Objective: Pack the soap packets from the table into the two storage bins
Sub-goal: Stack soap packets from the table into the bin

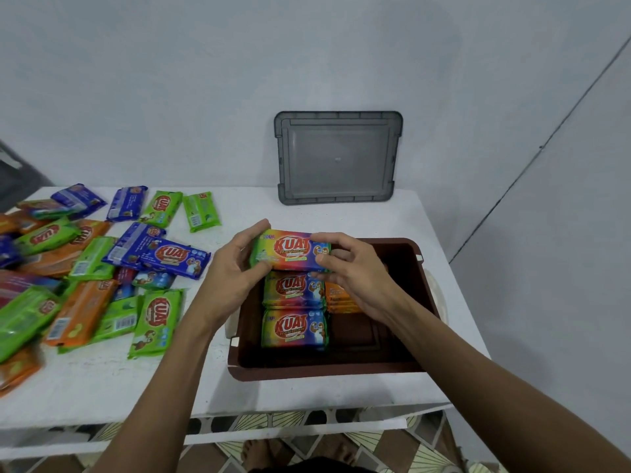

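Observation:
A rainbow-coloured soap packet hangs over the far end of the brown storage bin. My left hand grips its left end and my right hand grips its right end. Inside the bin lie two more rainbow packets, one behind the other, and an orange packet to their right. A heap of green, blue and orange soap packets covers the left of the white table.
A grey bin lid leans upright against the wall behind the bin. The table's right edge runs close to the bin. Patterned floor tiles and bare feet show below the front edge.

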{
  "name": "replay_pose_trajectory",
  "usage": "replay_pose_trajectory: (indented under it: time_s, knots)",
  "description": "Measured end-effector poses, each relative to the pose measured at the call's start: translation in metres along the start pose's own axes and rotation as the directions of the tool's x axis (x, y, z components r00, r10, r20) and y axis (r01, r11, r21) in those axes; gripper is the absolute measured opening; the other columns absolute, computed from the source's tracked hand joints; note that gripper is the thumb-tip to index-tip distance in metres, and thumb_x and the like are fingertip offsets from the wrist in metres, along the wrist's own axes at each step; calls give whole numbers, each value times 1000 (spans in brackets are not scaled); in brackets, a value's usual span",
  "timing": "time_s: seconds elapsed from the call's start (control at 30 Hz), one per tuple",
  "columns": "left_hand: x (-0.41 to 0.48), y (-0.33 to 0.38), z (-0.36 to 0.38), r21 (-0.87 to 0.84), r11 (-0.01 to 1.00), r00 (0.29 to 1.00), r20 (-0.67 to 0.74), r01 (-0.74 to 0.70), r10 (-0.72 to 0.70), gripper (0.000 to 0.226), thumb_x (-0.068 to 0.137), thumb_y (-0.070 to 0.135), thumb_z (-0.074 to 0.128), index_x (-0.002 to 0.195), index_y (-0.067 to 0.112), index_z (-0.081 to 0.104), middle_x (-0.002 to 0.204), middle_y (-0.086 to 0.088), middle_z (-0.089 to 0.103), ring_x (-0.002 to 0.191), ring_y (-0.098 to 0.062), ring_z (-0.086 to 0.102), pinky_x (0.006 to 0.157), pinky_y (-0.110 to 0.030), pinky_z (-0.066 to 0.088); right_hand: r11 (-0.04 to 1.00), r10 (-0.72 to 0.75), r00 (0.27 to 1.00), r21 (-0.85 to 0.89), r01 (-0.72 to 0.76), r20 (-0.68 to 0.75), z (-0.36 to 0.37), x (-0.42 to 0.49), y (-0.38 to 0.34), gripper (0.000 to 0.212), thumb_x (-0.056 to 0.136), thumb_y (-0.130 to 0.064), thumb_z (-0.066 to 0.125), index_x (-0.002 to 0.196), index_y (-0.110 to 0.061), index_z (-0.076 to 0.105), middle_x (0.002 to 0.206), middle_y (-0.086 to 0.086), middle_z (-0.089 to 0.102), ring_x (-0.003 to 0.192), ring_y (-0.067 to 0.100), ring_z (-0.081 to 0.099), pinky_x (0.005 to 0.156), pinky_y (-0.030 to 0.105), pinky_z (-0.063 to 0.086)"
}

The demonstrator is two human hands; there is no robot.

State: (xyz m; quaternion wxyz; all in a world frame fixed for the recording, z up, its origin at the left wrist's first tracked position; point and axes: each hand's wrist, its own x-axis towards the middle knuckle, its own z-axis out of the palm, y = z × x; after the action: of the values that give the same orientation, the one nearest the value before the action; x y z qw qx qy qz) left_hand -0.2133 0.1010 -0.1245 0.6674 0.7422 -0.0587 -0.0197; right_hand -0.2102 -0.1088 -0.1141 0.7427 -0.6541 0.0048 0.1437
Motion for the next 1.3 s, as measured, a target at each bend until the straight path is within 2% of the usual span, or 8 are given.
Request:
replay_pose_trajectory:
  time_s: [0.1, 0.23, 0.5, 0.73, 0.9, 1.1, 1.17, 1.3]
  knots:
    - [2, -3, -7, 323, 944, 997, 51, -69, 56, 59, 89, 8, 65, 141, 27, 43, 136, 8, 48, 113, 8, 49, 85, -5, 40, 1000, 3, 1000, -31, -3, 8, -6, 0, 2, 26, 94, -9, 60, 119, -18, 63, 116, 13, 63, 107, 22, 65, 76, 28, 58]
    - [5, -18, -17, 563, 813, 987, 40, -150, 154, 51, 89, 20, 67, 135, 31, 50, 143, 6, 43, 132, -9, 36, 103, -25, 30, 983, 6, 1000, -185, -8, -11, -12, 0, 8, 28, 94, -14, 61, 121, -19, 61, 116, 9, 63, 110, 22, 64, 77, 29, 59]
    - [5, -30, -22, 609, 766, 964, -13, -204, 267, 37, 92, 7, 56, 126, 20, 63, 131, 4, 55, 119, -8, 48, 97, -28, 41, 884, 10, 1000, -467, -17, -17, -1, 13, 30, 30, 94, -17, 63, 124, -20, 62, 113, 8, 67, 101, 19, 68, 81, 34, 60]
    - [5, -30, -21, 619, 761, 966, -14, -194, 258, 37, 92, 4, 57, 126, 18, 63, 132, 4, 54, 120, -7, 47, 97, -25, 39, 458, -105, 990, -878, 136, 98, 7, 19, 23, 43, 96, -31, 58, 136, -17, 56, 120, 9, 66, 111, 23, 60, 81, 22, 42]
    - [5, -30, -21, 627, 755, 968, -5, -193, 251, 36, 92, 5, 56, 126, 16, 64, 134, 1, 54, 123, -13, 48, 100, -30, 39, 315, -61, 983, -931, 182, 171, 9, 22, 26, 40, 96, -27, 60, 132, -10, 60, 123, 13, 63, 112, 27, 60, 91, 31, 48]
    - [4, -32, -21, 645, 741, 970, 4, -188, 243, 35, 93, 7, 55, 125, 17, 64, 135, 2, 53, 123, -8, 44, 100, -24, 32, 132, -70, 980, -972, 193, 185, 9, 25, 24, 38, 98, -34, 53, 133, -19, 60, 113, 10, 53, 108, 28, 53, 86, 36, 46]
    - [4, -32, -20, 655, 733, 970, 0, -183, 242, 35, 93, 5, 55, 125, 17, 64, 136, 2, 53, 122, -5, 43, 100, -23, 31, 141, -45, 980, -970, 198, 193, 6, 26, 22, 36, 99, -33, 51, 133, -23, 59, 110, 8, 51, 108, 27, 52, 87, 36, 46]
    - [3, -34, -20, 667, 723, 972, 8, -179, 234, 35, 93, 19, 48, 124, 16, 65, 137, 2, 52, 126, -9, 45, 101, -22, 31, 289, -54, 980, -937, 198, 191, -9, 24, 15, 33, 99, -29, 51, 130, -21, 61, 103, 0, 53, 104, 18, 56, 82, 24, 40]
